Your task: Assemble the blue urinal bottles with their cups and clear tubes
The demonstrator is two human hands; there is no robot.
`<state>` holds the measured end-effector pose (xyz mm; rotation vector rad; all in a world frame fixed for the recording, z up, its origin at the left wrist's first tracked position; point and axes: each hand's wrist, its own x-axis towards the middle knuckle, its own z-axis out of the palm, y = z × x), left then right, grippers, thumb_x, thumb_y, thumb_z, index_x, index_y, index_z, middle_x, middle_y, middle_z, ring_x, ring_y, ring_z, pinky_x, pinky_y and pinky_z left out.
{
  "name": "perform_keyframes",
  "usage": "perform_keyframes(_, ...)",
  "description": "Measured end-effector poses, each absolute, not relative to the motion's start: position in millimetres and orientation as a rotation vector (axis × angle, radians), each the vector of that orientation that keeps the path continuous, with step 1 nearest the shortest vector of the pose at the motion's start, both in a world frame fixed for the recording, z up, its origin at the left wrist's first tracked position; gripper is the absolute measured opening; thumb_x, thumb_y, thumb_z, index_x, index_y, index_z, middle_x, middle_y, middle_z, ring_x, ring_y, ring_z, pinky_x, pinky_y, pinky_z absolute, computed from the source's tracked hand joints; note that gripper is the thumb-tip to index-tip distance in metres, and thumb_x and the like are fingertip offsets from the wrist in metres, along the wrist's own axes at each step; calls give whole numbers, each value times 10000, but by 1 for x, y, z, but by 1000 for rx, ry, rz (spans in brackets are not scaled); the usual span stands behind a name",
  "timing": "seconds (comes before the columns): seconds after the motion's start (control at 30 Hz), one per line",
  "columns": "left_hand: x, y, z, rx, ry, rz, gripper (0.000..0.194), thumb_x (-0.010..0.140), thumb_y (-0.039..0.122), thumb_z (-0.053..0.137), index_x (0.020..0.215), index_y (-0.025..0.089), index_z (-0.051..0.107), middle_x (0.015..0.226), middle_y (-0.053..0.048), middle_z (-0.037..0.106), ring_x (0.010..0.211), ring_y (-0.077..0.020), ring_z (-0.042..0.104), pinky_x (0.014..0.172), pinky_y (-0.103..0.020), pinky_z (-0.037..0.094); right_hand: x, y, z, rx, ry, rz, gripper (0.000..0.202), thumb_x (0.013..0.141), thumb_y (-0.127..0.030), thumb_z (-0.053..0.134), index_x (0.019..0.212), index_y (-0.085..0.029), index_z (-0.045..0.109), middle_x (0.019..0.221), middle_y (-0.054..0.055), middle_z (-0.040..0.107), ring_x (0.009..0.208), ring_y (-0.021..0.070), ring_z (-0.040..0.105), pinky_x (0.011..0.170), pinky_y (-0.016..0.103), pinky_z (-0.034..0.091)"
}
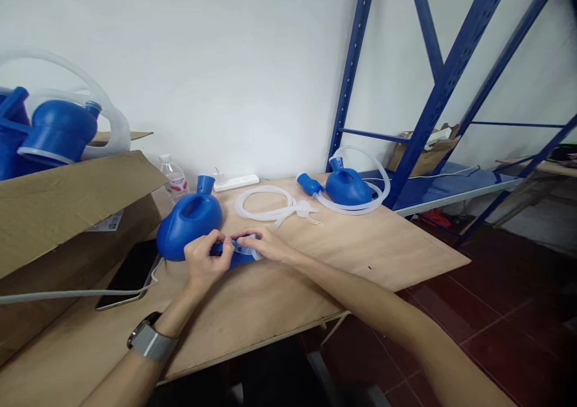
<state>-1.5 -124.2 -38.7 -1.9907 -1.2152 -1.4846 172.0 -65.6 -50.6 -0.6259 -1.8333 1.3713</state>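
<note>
Over the table, both hands are closed on a blue plastic funnel-like piece [242,260] with a whitish rim. My left hand [207,258] pinches its narrow blue part between thumb and fingers. The fingers of my right hand [265,243] press on the whitish part; the hands cover much of the piece. Just behind my left hand stands a blue plastic urinal bottle [189,226] with a handle and a short open neck. A coiled translucent hose [264,216], tied in the middle, lies beyond my right hand.
At the back right sits another blue bottle [348,187] with a hose and a blue funnel piece [309,184]. A cardboard box [81,196] holding blue parts fills the left. Nearby are a phone [128,275], water bottle [174,175], power strip [237,182] and blue metal rack [451,76].
</note>
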Motion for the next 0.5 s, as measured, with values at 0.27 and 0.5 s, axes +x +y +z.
perform_keyframes(0.27,1,-124,-38,-1954,-1113,-1447,233,849,199,592,621,196,542,511,35,569,450,-107,520,504,-231,374,182,-63,-50,-514,-1881,1415,376,892,-451,653,1170,-234,784,1177,44,757,1155,245,667,1031,376,483)
perform_keyframes(0.5,0,-124,-41,-1990,-1135,-1433,248,851,222,600,614,196,530,513,31,557,460,-110,523,514,-235,373,183,-64,-49,-457,-2003,1168,419,815,-384,754,1208,-237,758,1198,49,749,1127,254,674,1002,380,498)
